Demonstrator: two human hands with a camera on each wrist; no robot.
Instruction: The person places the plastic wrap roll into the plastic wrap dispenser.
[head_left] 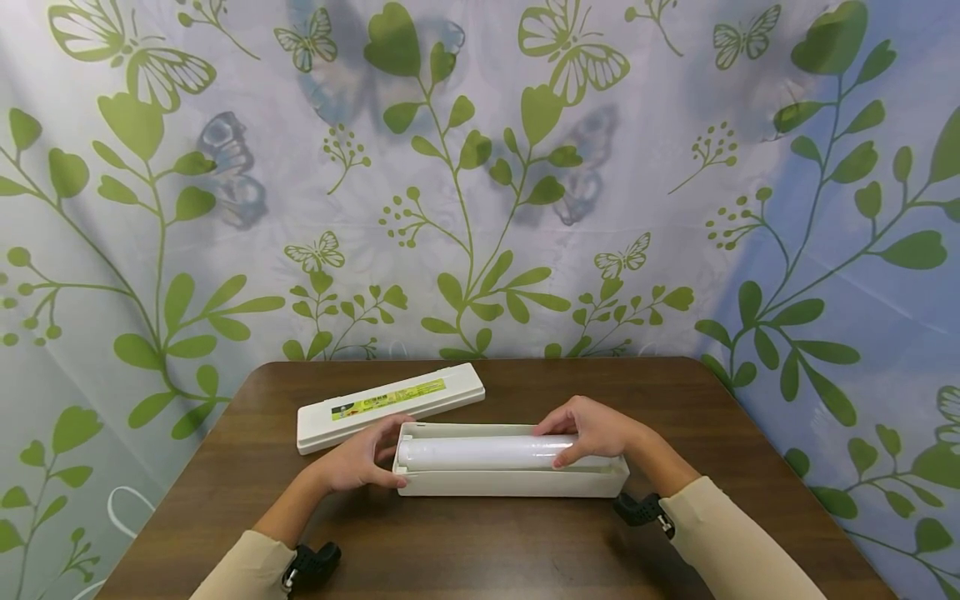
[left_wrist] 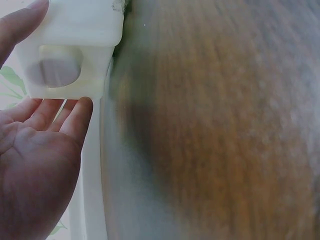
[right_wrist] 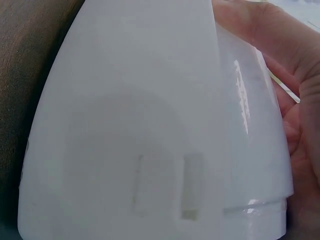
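A long white plastic box [head_left: 513,485] lies crosswise on the table with its top off. Inside it sits a shiny roll of clear plastic wrap [head_left: 468,452], whose surface also shows in the right wrist view [right_wrist: 252,125]. My left hand [head_left: 358,460] holds the box's left end, thumb at the near corner and fingers at the far one. In the left wrist view, the box's end wall [left_wrist: 95,70] lies between thumb and fingers. Over the right part of the box, my right hand [head_left: 594,429] grips the roll, thumb in front and fingers behind.
The white lid [head_left: 457,385] with a yellow-green label lies slanted behind the box to the left. The brown wooden table [head_left: 495,550] ends at a curtain [head_left: 660,275] printed with leaves and butterflies. A white cable [head_left: 112,508] hangs at the left edge.
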